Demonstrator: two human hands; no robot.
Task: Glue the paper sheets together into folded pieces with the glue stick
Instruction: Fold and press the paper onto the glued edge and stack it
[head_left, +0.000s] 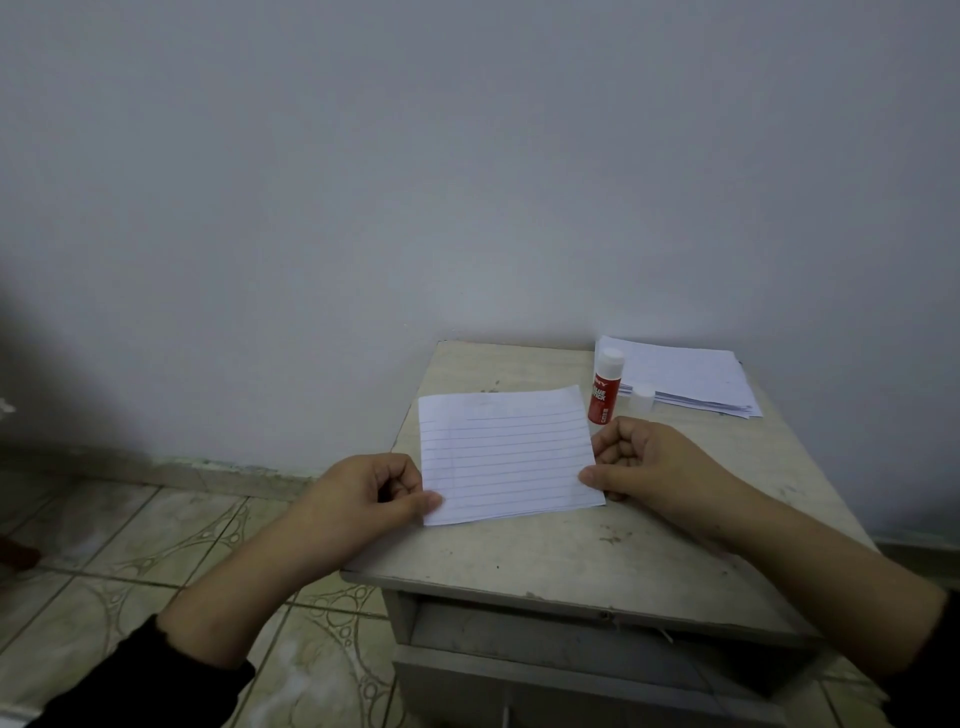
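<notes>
With 1 lined sheet (506, 454) folded on the table (545, 551), pinched at its edges by the left hand (363, 493) and right hand (639, 462), the glue stick (604, 387) stands uncapped beside a waiting stack (691, 379).

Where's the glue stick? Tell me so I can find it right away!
Look at the small pale table against the wall. Near its far edge, between the lined sheet and the paper stack, the glue stick stands upright. It is the only red thing there; its small white cap stands beside it.
</notes>
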